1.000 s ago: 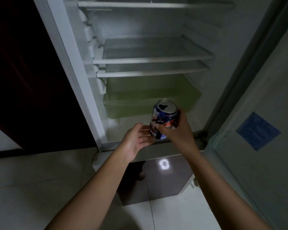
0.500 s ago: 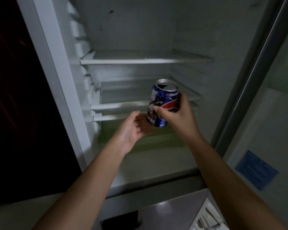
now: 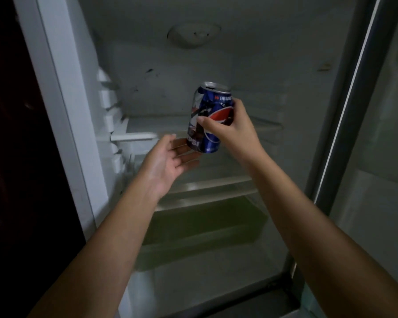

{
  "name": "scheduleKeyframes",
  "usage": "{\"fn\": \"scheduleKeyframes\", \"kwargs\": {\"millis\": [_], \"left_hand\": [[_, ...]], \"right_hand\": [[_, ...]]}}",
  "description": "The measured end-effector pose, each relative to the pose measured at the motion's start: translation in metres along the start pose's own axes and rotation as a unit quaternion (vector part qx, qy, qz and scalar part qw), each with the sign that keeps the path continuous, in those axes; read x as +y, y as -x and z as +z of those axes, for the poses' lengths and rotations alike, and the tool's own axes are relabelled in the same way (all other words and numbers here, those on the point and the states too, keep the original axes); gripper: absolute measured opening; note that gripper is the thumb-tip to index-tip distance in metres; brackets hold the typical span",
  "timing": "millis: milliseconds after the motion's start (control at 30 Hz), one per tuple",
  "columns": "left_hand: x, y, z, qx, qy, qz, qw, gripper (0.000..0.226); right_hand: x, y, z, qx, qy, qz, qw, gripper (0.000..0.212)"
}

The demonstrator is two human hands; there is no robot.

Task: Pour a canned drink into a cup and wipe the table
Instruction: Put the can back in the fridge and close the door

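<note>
A blue drink can [image 3: 208, 111] with a red, white and blue logo is upright in front of an open fridge, its top showing a dark opening. My right hand [image 3: 232, 129] grips its right side, thumb across the front. My left hand [image 3: 168, 161] is open, palm up, just below and left of the can's base, fingertips close to it. No cup or table is in view.
The open fridge [image 3: 147, 53] holds bare white shelves [image 3: 207, 187] and a green drawer [image 3: 205, 223] low down. Its door [image 3: 377, 157] stands open at the right. A dark brown panel [image 3: 16, 157] fills the left side.
The can in my right hand has risen from the fridge's lower part to the level of the upper shelf. My open left hand followed beneath it, and my view tilted upward.
</note>
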State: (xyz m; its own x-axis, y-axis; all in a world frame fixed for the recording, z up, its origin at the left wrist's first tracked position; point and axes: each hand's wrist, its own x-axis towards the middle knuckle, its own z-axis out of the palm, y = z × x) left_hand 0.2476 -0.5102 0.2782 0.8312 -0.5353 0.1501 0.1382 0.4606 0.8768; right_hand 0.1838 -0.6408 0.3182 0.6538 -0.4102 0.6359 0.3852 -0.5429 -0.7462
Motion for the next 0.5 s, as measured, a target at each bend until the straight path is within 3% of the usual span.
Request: {"fn": "scheduleKeyframes", "kwargs": {"millis": [167,267,400,500], "left_hand": [[0.026,-0.011,0.004,0.028,-0.086,0.071,0.993,0.024],[0.035,-0.016,0.004,0.089,-0.19,0.14,0.968,0.021],[0.03,-0.019,-0.009,0.188,-0.421,0.249,0.852,0.031],[0.019,-0.018,-0.021,0.189,-0.556,0.273,0.762,0.035]], "right_hand": [[-0.013,-0.03,0.01,-0.011,-0.048,0.018,0.999,0.058],[-0.016,-0.045,0.02,-0.028,-0.061,0.027,0.997,0.053],[-0.011,-0.065,0.038,-0.046,-0.053,0.033,0.997,0.053],[-0.002,-0.077,0.052,-0.061,-0.028,0.036,0.997,0.057]]}}
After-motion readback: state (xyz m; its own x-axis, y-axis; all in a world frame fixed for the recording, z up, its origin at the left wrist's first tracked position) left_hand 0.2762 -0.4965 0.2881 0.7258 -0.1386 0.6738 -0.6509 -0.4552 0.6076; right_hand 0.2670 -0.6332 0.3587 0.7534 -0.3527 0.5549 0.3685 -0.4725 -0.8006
